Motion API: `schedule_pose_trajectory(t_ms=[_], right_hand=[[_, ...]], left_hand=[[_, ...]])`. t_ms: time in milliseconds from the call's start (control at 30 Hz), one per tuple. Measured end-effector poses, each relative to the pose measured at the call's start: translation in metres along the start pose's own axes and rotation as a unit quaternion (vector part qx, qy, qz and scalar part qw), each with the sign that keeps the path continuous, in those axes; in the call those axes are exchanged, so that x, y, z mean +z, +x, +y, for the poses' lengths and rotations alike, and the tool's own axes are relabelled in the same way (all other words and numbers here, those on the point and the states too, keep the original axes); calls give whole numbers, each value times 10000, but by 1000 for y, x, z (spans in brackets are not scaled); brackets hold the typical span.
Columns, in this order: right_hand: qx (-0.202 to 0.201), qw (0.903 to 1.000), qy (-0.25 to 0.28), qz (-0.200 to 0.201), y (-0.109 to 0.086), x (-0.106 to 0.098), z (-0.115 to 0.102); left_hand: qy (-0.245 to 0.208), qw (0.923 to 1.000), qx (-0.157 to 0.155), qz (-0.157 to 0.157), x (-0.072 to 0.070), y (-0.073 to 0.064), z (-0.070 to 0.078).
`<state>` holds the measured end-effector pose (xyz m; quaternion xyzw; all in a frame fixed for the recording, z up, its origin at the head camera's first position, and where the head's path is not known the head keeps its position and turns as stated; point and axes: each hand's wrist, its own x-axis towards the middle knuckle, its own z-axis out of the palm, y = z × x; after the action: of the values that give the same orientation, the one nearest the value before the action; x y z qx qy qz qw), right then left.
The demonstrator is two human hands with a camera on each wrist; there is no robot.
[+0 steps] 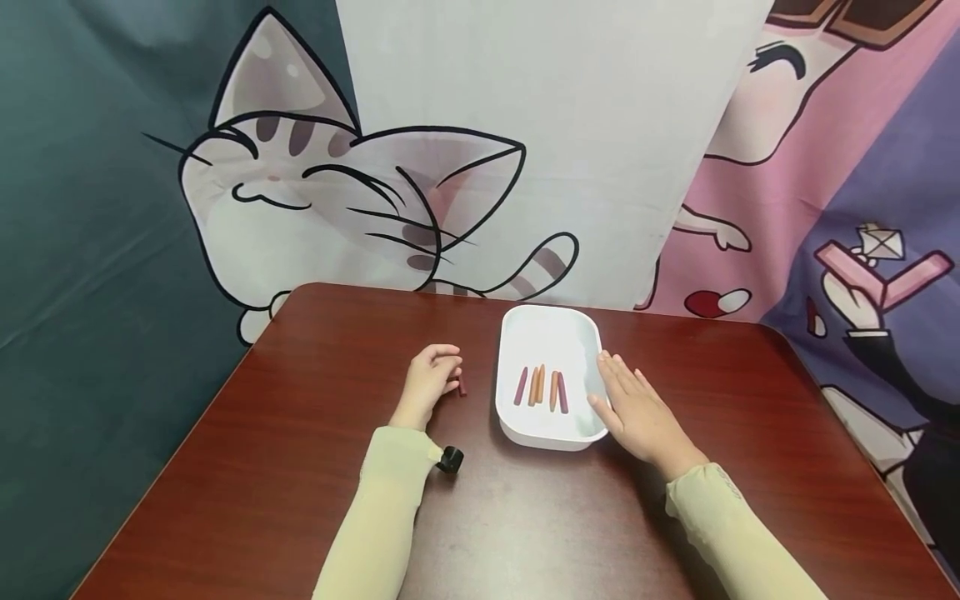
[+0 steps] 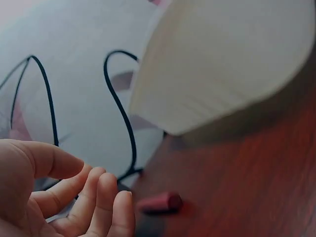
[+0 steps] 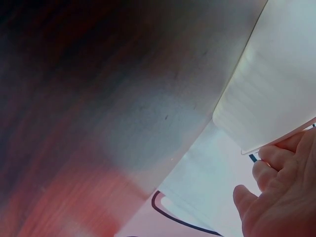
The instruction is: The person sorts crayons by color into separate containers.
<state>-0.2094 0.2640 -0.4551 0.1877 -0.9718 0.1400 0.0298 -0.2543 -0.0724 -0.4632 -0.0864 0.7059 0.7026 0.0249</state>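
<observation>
A white tray (image 1: 550, 429) stands on the table with several purple, orange and brown crayons (image 1: 541, 383) lying in it, side by side. To its left, a dark red crayon (image 1: 462, 387) lies on the table right at the fingertips of my left hand (image 1: 429, 379). In the left wrist view that red crayon (image 2: 160, 203) shows just past the fingers, which are loosely curved with nothing visible between them. My right hand (image 1: 637, 408) rests with straight fingers along the tray's right rim; the right wrist view shows its fingers against the tray's wall (image 3: 276, 74).
The brown wooden table (image 1: 247, 467) extends around the tray. Behind its far edge hangs a cloth backdrop (image 1: 622, 125) with cartoon animals. A small black device (image 1: 450, 460) sits at the left sleeve's cuff.
</observation>
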Motion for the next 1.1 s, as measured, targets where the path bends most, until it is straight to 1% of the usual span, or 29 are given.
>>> schedule_pose_trajectory(t_ms=[67,133,200,267,367,500,600,667,733,867,1100], right_hand=[[12,10000,-9,-14,0,0,0],[29,10000,-3,-37,-1,0,0],[25,10000,0,-52,-1,0,-2],[20,10000,2,-73,-1,0,-2],[-4,10000,-23,-59,-1,1,-2],[-2,10000,-83,12,-1,1,-1],[-2,10000,-85,6,0,1,-2],[-5,10000,-58,-15,0,0,-2],[-3,10000,-43,-21,1,0,-3],[41,10000,-36,-43,0,-2,-4],[71,9999,-53,-96,0,-2,-3]], left_hand=[[252,9996,42,154,-1,3,-5],[664,9972,106,319,-2,5,-9],[1133,9922,189,478,-3,5,-12],[1555,9856,236,618,-3,5,-15],[1996,9769,307,705,-1,6,-18],[2706,9591,593,587,3,8,-19],[3199,9431,739,526,6,8,-17],[3348,9375,757,569,6,8,-16],[3437,9338,781,623,6,8,-16],[3443,9329,807,679,5,9,-16],[3522,9316,682,582,4,9,-12]])
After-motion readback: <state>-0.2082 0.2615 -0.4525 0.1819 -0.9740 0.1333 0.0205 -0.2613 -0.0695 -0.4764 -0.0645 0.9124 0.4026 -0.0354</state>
